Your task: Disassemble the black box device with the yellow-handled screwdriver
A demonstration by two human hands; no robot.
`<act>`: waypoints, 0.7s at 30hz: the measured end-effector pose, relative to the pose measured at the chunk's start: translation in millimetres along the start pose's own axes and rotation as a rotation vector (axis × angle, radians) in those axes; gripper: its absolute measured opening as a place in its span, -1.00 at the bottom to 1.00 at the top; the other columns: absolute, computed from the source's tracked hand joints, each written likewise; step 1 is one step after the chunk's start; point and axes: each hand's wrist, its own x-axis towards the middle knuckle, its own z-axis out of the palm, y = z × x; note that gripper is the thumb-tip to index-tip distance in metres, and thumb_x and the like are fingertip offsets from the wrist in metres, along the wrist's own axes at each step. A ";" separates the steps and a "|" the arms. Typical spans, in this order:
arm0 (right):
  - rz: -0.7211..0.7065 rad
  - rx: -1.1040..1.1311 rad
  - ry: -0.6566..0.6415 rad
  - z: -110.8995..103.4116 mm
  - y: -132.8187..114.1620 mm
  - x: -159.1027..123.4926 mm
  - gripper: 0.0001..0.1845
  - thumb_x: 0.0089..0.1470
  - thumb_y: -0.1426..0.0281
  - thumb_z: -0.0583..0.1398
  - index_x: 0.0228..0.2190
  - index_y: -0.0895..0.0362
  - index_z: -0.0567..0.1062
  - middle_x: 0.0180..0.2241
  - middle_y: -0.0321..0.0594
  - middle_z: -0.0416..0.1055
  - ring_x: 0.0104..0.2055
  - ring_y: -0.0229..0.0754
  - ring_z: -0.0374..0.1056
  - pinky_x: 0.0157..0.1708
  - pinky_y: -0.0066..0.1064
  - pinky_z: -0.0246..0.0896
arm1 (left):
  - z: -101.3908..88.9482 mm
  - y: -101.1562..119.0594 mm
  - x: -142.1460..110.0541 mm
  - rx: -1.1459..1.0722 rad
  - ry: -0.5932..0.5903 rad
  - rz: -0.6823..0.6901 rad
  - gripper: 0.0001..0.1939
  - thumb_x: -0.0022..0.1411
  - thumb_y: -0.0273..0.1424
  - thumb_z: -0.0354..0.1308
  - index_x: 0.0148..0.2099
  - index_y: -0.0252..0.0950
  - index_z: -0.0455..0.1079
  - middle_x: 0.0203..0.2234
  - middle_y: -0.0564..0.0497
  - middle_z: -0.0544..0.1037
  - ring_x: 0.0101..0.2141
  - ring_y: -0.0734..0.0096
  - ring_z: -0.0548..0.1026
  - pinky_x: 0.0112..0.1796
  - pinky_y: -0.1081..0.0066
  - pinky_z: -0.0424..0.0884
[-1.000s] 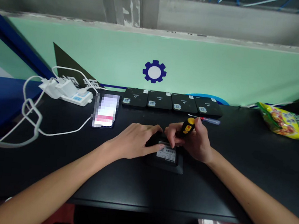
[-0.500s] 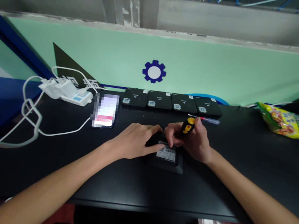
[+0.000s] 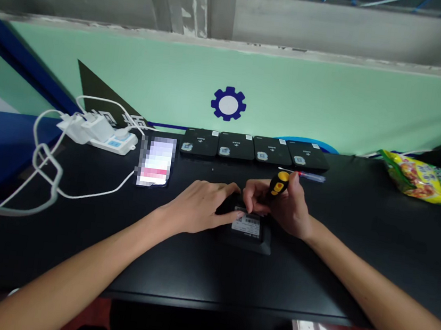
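Observation:
A black box-shaped device [image 3: 249,243] lies on the black desk with a white printed label [image 3: 246,225] facing up. My left hand [image 3: 203,206] grips its left side, thumb on the label and fingers curled over the far edge. In my right hand [image 3: 287,208] is a screwdriver [image 3: 279,184] with a black and yellow handle, held upright over the device's far right part. My fingers and the handle hide its tip. Behind my right hand lies a second screwdriver [image 3: 311,177] with a clear handle and a red collar.
Several flat black boxes [image 3: 234,147] stand in a row along the wall. To the left are a lit phone [image 3: 157,162], a white power strip [image 3: 114,142] and looping white cables [image 3: 58,177]. A yellow-green snack bag [image 3: 422,179] lies at the far right of the desk [image 3: 175,272].

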 end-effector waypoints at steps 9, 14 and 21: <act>-0.009 0.002 -0.002 0.7 -0.1 -0.4 0.09 0.24 -0.43 -0.41 -0.37 0.13 0.50 -0.55 -0.35 0.09 -0.53 -0.19 -0.07 -0.43 -0.26 -0.10 | -0.8 0.5 -0.1 0.004 -0.014 -0.002 -0.60 0.57 -0.01 0.09 0.07 -0.26 0.41 -0.29 -0.01 0.64 -0.40 0.25 0.58 -0.40 0.32 0.28; 0.005 -0.005 0.005 1.5 -0.9 -0.7 0.09 0.21 -0.45 -0.41 -0.37 0.12 0.50 -0.57 -0.36 0.05 -0.53 -0.18 -0.07 -0.44 -0.26 -0.10 | 0.2 -0.3 -0.5 -0.002 -0.005 0.003 -0.59 0.57 0.00 0.09 0.07 -0.25 0.41 -0.29 0.00 0.63 -0.42 0.26 0.57 -0.40 0.30 0.28; -0.011 -0.017 0.005 1.3 0.1 -0.7 0.09 0.24 -0.43 -0.42 -0.37 0.11 0.50 -0.57 -0.36 0.05 -0.53 -0.17 -0.06 -0.43 -0.26 -0.10 | -2.3 1.0 -1.4 0.002 -0.006 0.017 -0.59 0.58 -0.01 0.06 0.10 -0.25 0.41 -0.29 -0.01 0.63 -0.40 0.22 0.60 -0.39 0.27 0.34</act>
